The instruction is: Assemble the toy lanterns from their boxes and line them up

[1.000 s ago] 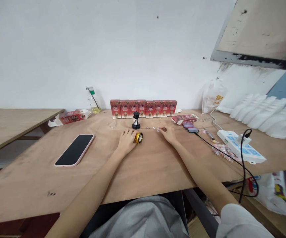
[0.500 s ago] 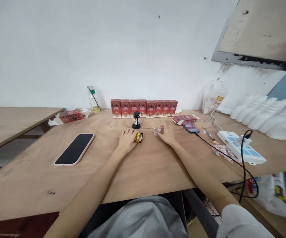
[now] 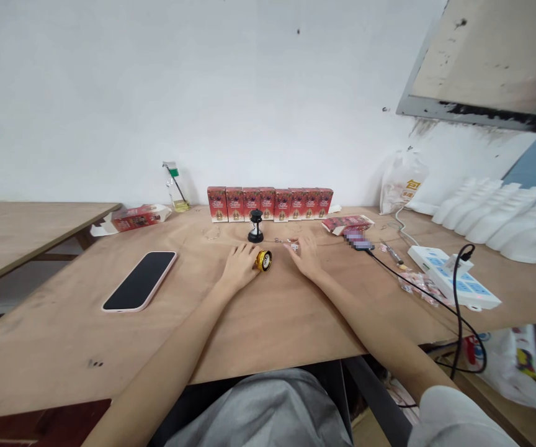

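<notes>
Head camera view: at the left of the brown table [image 3: 272, 329], a phone [image 3: 140, 281] with a pink edge lies flat, its screen dark. Behind it, a red box with an open flap [image 3: 140, 216] lies down, and a clear bottle [image 3: 178, 197] with yellow stuff inside stands by the wall. Next, the left hand [image 3: 240, 268] is holding a shiny gold piece [image 3: 264, 261], tipped so its round end faces right. Just behind, a little black lantern [image 3: 255, 228] stands up, with a row of red boxes [image 3: 270, 205] farther back. The right hand [image 3: 308, 257] is bent beside a tiny whitish bit [image 3: 294, 246]; I cannot tell if it is pinched. Farther right are a white power strip [image 3: 435, 268] and white bottles [image 3: 500, 211].
</notes>
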{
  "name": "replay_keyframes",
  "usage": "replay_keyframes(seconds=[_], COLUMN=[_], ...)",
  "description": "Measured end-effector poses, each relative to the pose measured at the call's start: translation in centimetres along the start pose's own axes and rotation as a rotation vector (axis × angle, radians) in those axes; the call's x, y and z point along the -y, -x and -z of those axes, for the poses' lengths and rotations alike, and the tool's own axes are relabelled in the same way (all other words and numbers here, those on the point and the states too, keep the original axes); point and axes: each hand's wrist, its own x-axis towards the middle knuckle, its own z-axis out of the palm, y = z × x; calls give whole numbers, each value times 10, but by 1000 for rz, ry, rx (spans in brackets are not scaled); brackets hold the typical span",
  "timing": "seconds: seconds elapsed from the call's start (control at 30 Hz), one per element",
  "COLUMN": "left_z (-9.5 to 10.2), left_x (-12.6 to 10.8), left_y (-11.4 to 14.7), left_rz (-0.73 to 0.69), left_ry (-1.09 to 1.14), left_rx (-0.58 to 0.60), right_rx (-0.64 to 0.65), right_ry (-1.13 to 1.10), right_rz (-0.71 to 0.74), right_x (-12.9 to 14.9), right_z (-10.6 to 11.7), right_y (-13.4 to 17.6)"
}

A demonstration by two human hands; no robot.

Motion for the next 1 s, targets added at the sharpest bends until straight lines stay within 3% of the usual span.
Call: replay_keyframes(seconds=[0.1, 0.27, 0.5, 0.7, 1.0], left_z=[0, -2, -8, -2, 0], left_x=[0, 3, 4, 3, 0], left_y=[0, 0, -2, -3, -3], left_rz=[-4, -51, -12, -41, -28], left_ry=[34, 39, 121, 25, 13], left_rx=[-24, -55, -82, -21, -19], right_rx=[0, 151, 151, 134, 228], right_ry=[-46, -89, -87, -20, -16], right_rz=[157, 367, 365, 298, 158], right_x=[20, 37, 34, 33, 34], right_z=[1, 2, -3, -7, -10], right_y=[5, 10, 12, 13, 14])
